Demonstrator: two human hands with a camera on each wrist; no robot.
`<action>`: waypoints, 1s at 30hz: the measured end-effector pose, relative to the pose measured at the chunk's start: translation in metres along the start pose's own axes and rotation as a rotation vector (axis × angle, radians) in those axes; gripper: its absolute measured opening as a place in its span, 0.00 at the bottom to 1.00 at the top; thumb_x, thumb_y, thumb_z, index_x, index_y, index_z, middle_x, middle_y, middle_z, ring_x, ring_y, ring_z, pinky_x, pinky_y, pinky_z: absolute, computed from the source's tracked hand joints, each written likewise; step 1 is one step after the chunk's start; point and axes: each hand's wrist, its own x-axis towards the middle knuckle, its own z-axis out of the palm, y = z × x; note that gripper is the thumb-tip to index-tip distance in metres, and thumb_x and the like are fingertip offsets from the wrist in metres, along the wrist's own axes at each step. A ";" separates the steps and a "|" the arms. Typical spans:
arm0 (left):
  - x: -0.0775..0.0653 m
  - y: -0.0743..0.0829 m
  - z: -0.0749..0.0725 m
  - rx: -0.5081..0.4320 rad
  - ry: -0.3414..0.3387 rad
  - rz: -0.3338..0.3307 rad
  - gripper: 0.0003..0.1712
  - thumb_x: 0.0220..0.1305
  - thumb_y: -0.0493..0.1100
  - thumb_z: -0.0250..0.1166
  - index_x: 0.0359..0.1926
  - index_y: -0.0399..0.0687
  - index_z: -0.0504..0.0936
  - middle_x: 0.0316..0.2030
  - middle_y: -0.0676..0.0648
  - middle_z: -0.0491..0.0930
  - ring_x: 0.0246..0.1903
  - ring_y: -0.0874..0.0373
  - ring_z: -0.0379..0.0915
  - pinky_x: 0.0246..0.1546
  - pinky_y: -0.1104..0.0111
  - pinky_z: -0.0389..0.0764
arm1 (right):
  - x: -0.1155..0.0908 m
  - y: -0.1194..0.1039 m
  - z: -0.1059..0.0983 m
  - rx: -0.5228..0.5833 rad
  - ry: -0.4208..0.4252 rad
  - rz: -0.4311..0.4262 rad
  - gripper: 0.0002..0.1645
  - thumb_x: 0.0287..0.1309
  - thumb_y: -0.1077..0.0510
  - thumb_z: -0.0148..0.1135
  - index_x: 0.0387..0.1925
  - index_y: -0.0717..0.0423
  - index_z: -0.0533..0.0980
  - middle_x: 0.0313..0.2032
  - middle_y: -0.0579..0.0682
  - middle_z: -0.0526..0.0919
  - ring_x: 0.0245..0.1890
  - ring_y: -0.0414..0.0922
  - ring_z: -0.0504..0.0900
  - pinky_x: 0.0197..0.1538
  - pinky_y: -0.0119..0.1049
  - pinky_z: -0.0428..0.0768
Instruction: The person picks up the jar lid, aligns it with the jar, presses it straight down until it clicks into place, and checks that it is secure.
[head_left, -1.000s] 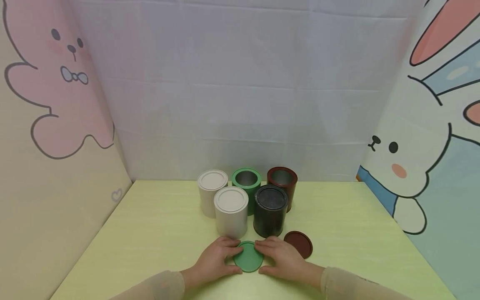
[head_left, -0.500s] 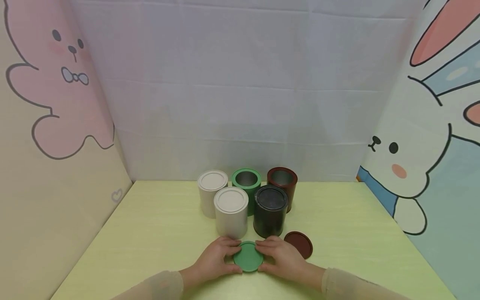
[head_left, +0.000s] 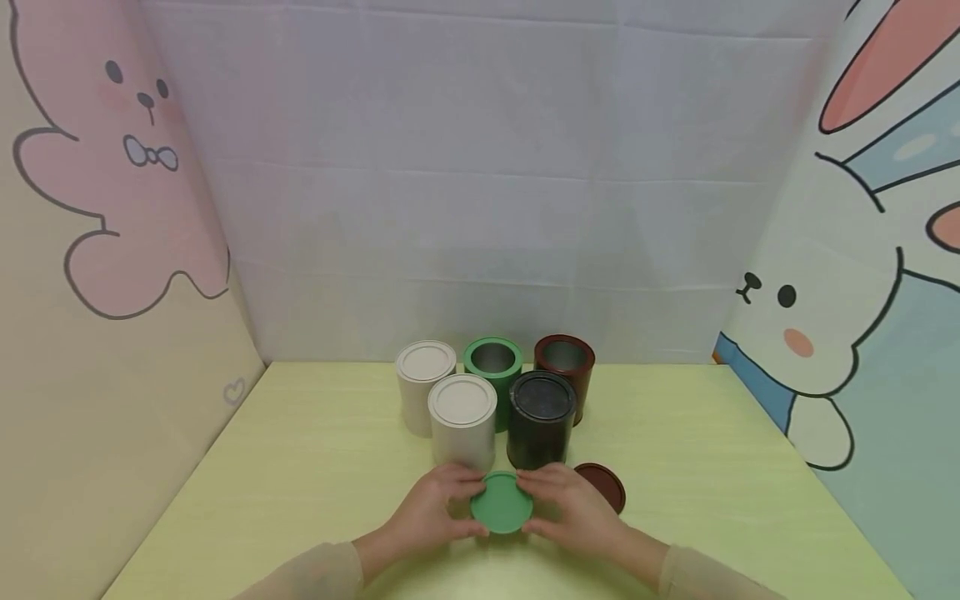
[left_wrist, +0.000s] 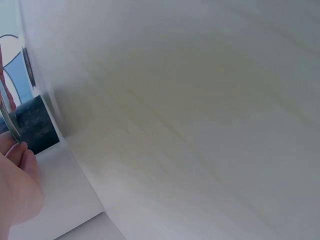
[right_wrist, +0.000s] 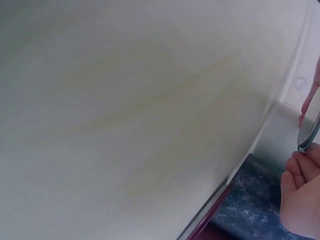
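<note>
Both hands hold a round green lid [head_left: 502, 503] from opposite sides, just above the table. My left hand [head_left: 431, 510] pinches its left edge between thumb and fingers. On the right edge, my right hand [head_left: 573, 510] grips the same way. The lid shows edge-on at the fingertips in the left wrist view, at the far left, and in the right wrist view as a thin disc [right_wrist: 308, 122]. Behind the hands stand a white can [head_left: 462, 433] and a black can [head_left: 540, 429], both lidded. A dark red lid [head_left: 602, 487] lies beside my right hand, partly covered by it.
In the back row are another lidded white can [head_left: 420, 400], a green can [head_left: 508, 392] without a lid and a dark red can [head_left: 583, 392], also uncovered. The pale yellow-green table [head_left: 315, 450] is bounded by a white back wall [head_left: 480, 208] and patterned side walls.
The green lid has come up off the table and moved slightly forward and right, with both hands moving along on its edges. The cans and the dark red lid stay put.
</note>
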 end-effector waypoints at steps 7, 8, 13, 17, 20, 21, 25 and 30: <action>0.006 0.008 -0.007 -0.012 0.058 0.031 0.34 0.41 0.50 0.83 0.49 0.38 0.86 0.53 0.46 0.83 0.53 0.51 0.76 0.55 0.58 0.78 | 0.002 -0.003 -0.007 0.025 0.082 -0.020 0.34 0.47 0.49 0.78 0.54 0.62 0.81 0.56 0.53 0.82 0.51 0.47 0.78 0.49 0.44 0.81; 0.007 0.009 -0.008 -0.012 0.063 0.034 0.34 0.41 0.50 0.83 0.50 0.38 0.86 0.53 0.46 0.83 0.53 0.51 0.76 0.54 0.58 0.78 | 0.002 -0.004 -0.008 0.026 0.090 -0.018 0.34 0.47 0.49 0.79 0.54 0.62 0.81 0.56 0.53 0.82 0.52 0.47 0.78 0.49 0.44 0.81; 0.014 0.018 -0.018 -0.019 0.082 0.041 0.35 0.42 0.51 0.83 0.51 0.39 0.86 0.55 0.47 0.82 0.54 0.52 0.75 0.54 0.58 0.78 | 0.006 -0.007 -0.017 0.036 0.133 -0.006 0.35 0.47 0.50 0.79 0.56 0.60 0.80 0.57 0.52 0.81 0.53 0.47 0.78 0.49 0.45 0.82; 0.022 0.023 -0.026 -0.031 0.120 0.081 0.35 0.41 0.49 0.83 0.52 0.39 0.85 0.55 0.46 0.82 0.55 0.52 0.75 0.54 0.58 0.78 | 0.010 -0.011 -0.028 0.035 0.162 -0.010 0.35 0.49 0.48 0.78 0.57 0.59 0.80 0.58 0.50 0.81 0.54 0.47 0.77 0.51 0.42 0.81; 0.028 0.026 -0.032 -0.039 0.156 0.124 0.35 0.40 0.48 0.84 0.52 0.38 0.86 0.55 0.45 0.82 0.55 0.51 0.75 0.54 0.58 0.78 | 0.016 -0.012 -0.037 0.040 0.182 -0.028 0.34 0.51 0.48 0.76 0.58 0.59 0.79 0.58 0.50 0.81 0.54 0.48 0.76 0.53 0.41 0.79; 0.030 0.027 -0.035 -0.040 0.166 0.135 0.35 0.40 0.47 0.84 0.51 0.38 0.86 0.55 0.45 0.82 0.55 0.51 0.75 0.55 0.58 0.78 | 0.018 -0.012 -0.040 0.046 0.190 -0.039 0.34 0.51 0.48 0.76 0.58 0.59 0.79 0.58 0.50 0.80 0.54 0.48 0.76 0.52 0.40 0.79; 0.037 0.030 -0.043 -0.053 0.185 0.138 0.35 0.40 0.47 0.84 0.51 0.38 0.86 0.55 0.47 0.82 0.56 0.51 0.75 0.57 0.60 0.77 | 0.027 -0.011 -0.049 0.072 0.219 -0.081 0.34 0.51 0.51 0.77 0.58 0.60 0.79 0.58 0.53 0.80 0.54 0.50 0.76 0.48 0.36 0.77; 0.047 0.032 -0.054 -0.068 0.223 0.138 0.35 0.40 0.45 0.84 0.52 0.39 0.86 0.55 0.46 0.82 0.56 0.51 0.74 0.57 0.60 0.76 | 0.039 -0.009 -0.057 0.070 0.229 -0.102 0.33 0.57 0.46 0.72 0.58 0.61 0.78 0.58 0.53 0.80 0.55 0.51 0.76 0.49 0.40 0.78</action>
